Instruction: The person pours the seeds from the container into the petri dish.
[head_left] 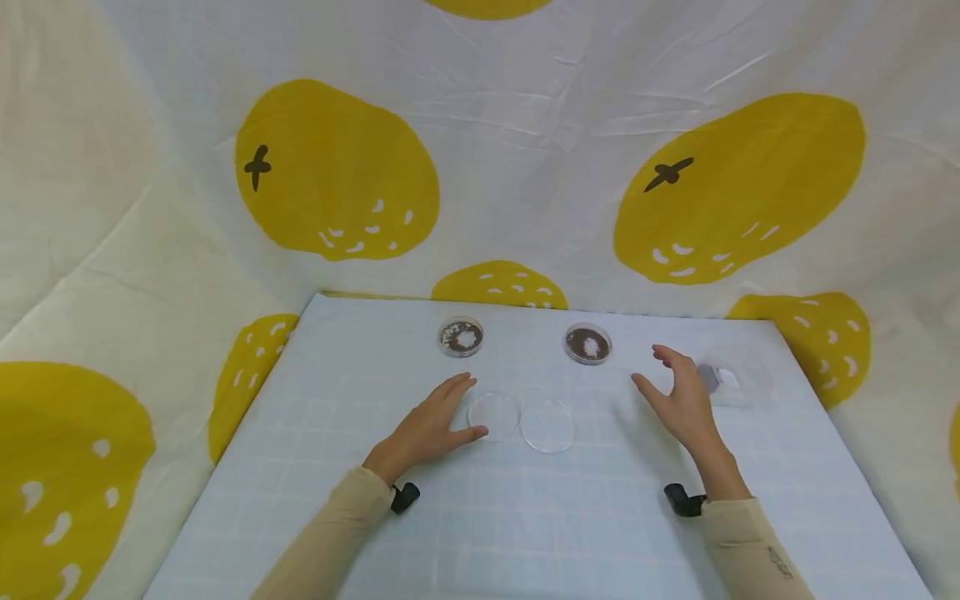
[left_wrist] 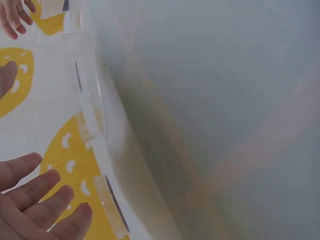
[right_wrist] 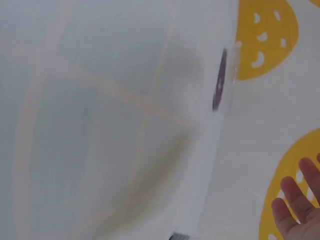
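My left hand [head_left: 431, 425] hovers by the left of two clear round lids [head_left: 494, 417], fingers extended and thumb spread. The other clear lid [head_left: 548, 427] lies beside it, almost touching. At the right, my right hand [head_left: 682, 404] hangs over the table with fingers loosely bent, holding nothing. Farther back sit two petri dishes: the left dish [head_left: 461, 337] has dark brown contents with scattered white bits, and the right dish [head_left: 588, 343] is dark brown with one white patch. In the right wrist view, a dish [right_wrist: 220, 80] appears edge-on, away from the fingers [right_wrist: 295, 200].
A transparent plastic bag [head_left: 738, 385] with something grey and white lies right of my right hand. The table [head_left: 480, 533] wears a pale checked cloth. Behind it hangs a white curtain [head_left: 525, 183] printed with yellow fruit.
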